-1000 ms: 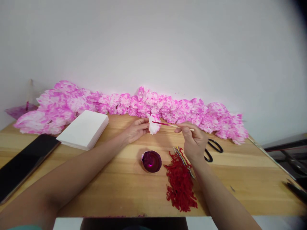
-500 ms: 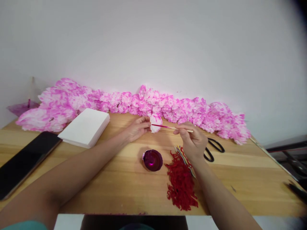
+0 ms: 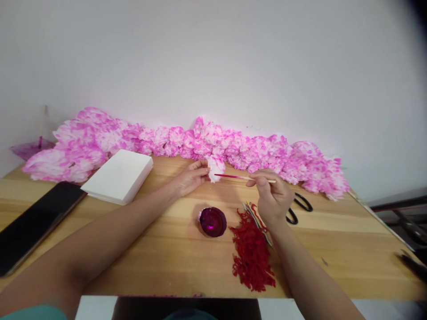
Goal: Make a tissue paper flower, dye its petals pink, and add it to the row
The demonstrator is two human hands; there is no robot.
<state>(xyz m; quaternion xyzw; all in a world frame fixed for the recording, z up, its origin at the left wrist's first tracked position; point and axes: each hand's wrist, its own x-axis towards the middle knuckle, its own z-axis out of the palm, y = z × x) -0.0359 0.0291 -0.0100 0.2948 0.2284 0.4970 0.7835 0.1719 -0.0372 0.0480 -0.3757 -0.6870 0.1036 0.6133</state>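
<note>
Between the fingers of my left hand (image 3: pixel 194 177) is a white paper flower (image 3: pixel 216 166) with pink streaks along its upper part. My right hand (image 3: pixel 272 193) pinches a thin wooden stick (image 3: pixel 243 178), whose far half is stained dark magenta. The stained tip lies over the flower; whether it touches cannot be made out. Below the flower stands a small round cup (image 3: pixel 212 222) of dark magenta liquid. A bundle of red yarn-like strands (image 3: pixel 252 255) lies just left of my right forearm. Black scissor handles (image 3: pixel 298 208) show behind my right wrist, the rest hidden.
A long heap of pink and white paper flowers (image 3: pixel 187 142) lines the wall at the table's back. To the left lie a stack of white paper (image 3: pixel 120 175) and a black phone (image 3: pixel 36 226). Dark objects (image 3: pixel 412 262) sit at the far right edge.
My right hand has shifted a little to the right, drawing the stick's stained tip rightward over the flower. My left hand and the flower stay nearly in place.
</note>
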